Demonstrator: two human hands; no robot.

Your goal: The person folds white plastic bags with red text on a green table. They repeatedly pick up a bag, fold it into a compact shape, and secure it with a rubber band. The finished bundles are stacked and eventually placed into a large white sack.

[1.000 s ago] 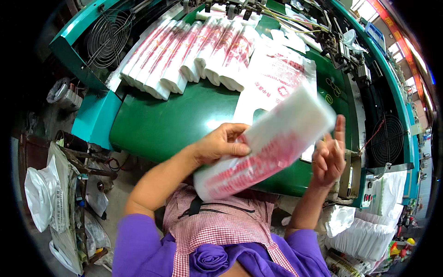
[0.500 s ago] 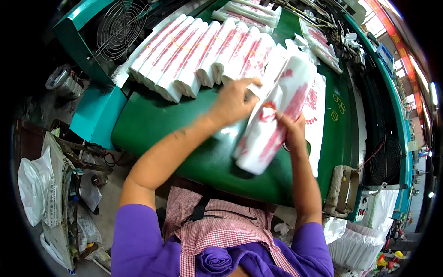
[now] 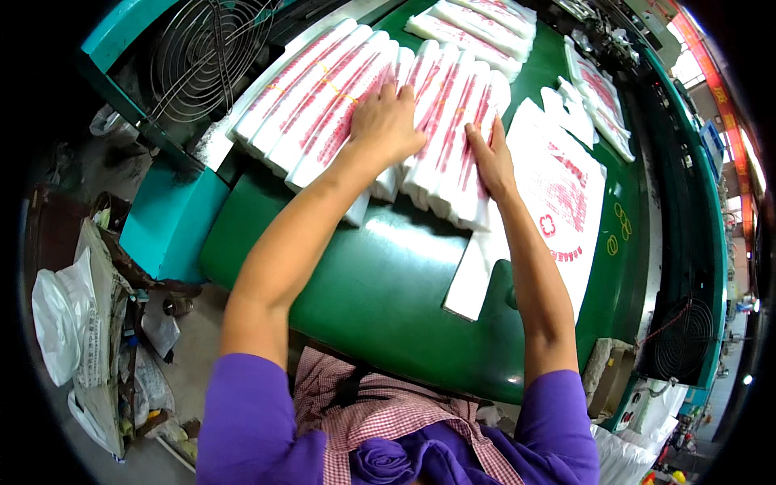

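Observation:
Several white rolled bundles of plastic bags [image 3: 323,85] with red print lie side by side on a green worktop [image 3: 380,279]. My left hand [image 3: 384,125] rests across the middle bundles, fingers apart, its fingertips partly hidden between them. Against the side of the rightmost bundle [image 3: 477,182] is my right hand [image 3: 495,162], its thumb on top and its fingers stretched out. Under my right forearm a flat stack of printed white bags [image 3: 566,202] is spread out, a plain white strip reaching from its left side toward me.
Further stacks of folded bags [image 3: 473,36] lie at the back, and more [image 3: 600,105] at the far right. Yellow rubber bands [image 3: 621,222] sit on the right of the worktop. A wire-guarded fan [image 3: 212,56] stands at the left, above a teal machine frame [image 3: 166,222].
The bundle that was in my right hand now lies at the right end of the row. Both hands have moved forward onto the row, and the flat bag stack is more exposed.

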